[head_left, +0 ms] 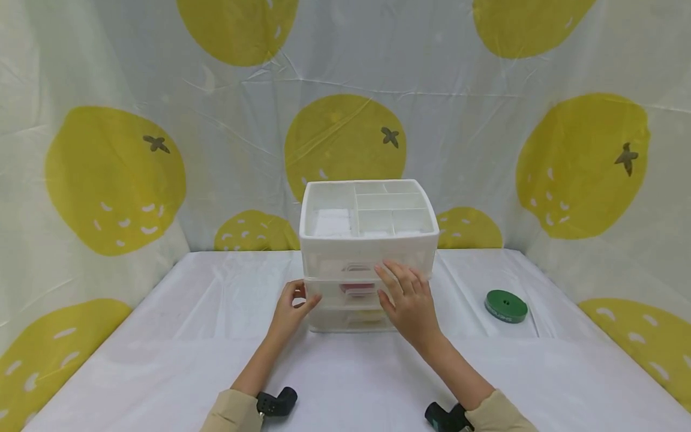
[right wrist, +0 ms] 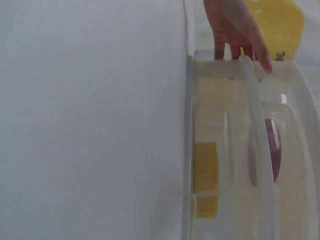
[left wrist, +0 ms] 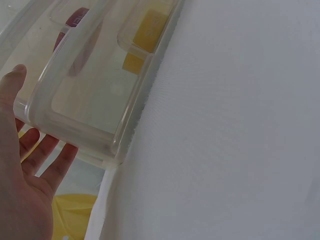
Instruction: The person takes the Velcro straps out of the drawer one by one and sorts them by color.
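A white, translucent plastic drawer organizer (head_left: 372, 259) stands upright on the table, with a divided tray on top and three stacked drawers. My left hand (head_left: 290, 309) holds its left front corner. In the left wrist view the thumb lies on the front and the fingers touch the side. My right hand (head_left: 412, 306) is at the front right, fingers extended over the drawer fronts; whether they touch is hard to tell. Through the plastic, a dark red item (right wrist: 274, 150) shows in the middle drawer and a yellow item (right wrist: 206, 170) in the bottom one. All drawers look closed.
A green, round, flat roll (head_left: 505, 306) lies on the white-covered table (head_left: 345, 384), right of the organizer. Behind and beside the table hangs a white curtain (head_left: 453, 132) printed with yellow fruit.
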Demonstrator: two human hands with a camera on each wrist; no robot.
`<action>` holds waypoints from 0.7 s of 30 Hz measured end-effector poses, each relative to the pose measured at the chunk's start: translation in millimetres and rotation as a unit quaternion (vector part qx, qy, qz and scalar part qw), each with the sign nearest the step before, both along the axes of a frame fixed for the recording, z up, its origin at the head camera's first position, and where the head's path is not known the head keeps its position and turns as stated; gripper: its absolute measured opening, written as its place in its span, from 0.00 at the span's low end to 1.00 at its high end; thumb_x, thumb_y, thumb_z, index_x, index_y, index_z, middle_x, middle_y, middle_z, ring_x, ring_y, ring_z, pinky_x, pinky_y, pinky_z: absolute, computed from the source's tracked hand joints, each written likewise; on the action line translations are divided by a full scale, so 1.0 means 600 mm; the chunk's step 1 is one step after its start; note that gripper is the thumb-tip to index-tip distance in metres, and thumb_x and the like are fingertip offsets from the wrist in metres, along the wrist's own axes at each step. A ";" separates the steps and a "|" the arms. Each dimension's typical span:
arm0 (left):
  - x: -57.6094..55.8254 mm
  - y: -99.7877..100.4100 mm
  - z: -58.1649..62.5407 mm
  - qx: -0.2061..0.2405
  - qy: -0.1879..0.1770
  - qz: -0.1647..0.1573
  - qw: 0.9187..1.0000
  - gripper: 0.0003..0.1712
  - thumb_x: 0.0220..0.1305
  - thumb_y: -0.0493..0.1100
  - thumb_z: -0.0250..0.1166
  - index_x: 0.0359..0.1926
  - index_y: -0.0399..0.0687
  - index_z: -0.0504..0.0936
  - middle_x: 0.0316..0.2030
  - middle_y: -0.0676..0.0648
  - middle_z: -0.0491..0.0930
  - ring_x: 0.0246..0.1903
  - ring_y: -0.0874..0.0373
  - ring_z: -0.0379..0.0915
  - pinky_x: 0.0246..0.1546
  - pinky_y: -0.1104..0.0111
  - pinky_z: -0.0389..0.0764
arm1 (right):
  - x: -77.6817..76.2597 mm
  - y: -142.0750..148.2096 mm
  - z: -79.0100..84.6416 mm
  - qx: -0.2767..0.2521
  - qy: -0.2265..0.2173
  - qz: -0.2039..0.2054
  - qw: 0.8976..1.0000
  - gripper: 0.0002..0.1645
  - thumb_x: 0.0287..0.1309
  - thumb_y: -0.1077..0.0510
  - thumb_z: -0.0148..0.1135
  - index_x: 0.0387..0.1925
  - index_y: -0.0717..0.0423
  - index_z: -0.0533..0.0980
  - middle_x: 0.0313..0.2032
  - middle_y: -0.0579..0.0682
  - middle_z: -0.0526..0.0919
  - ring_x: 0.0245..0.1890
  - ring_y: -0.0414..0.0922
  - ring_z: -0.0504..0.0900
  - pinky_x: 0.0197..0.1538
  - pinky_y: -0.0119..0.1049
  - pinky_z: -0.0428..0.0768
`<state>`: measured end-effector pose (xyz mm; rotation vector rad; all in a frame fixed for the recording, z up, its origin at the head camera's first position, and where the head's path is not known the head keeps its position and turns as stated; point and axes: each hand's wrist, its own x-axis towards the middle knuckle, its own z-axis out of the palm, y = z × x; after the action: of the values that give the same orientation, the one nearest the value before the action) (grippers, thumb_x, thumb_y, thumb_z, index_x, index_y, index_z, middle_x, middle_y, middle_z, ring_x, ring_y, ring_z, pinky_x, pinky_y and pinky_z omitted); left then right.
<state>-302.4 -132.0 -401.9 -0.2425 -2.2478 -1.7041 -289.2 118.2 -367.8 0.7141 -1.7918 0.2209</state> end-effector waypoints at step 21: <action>0.008 0.001 0.019 -0.001 -0.014 -0.007 1.000 0.18 0.60 0.42 0.60 0.49 0.38 0.70 0.43 0.45 0.66 0.42 0.57 0.67 0.40 0.70 0.72 | -0.012 -0.001 -0.021 0.124 0.000 -0.094 0.988 0.42 0.35 0.54 0.73 0.57 0.44 0.67 0.51 0.44 0.72 0.49 0.44 0.70 0.54 0.40 0.64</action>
<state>-297.5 -131.7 -390.6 -0.2375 -2.2718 -1.7237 -296.2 117.7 -380.6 0.7135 -1.8935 -0.1307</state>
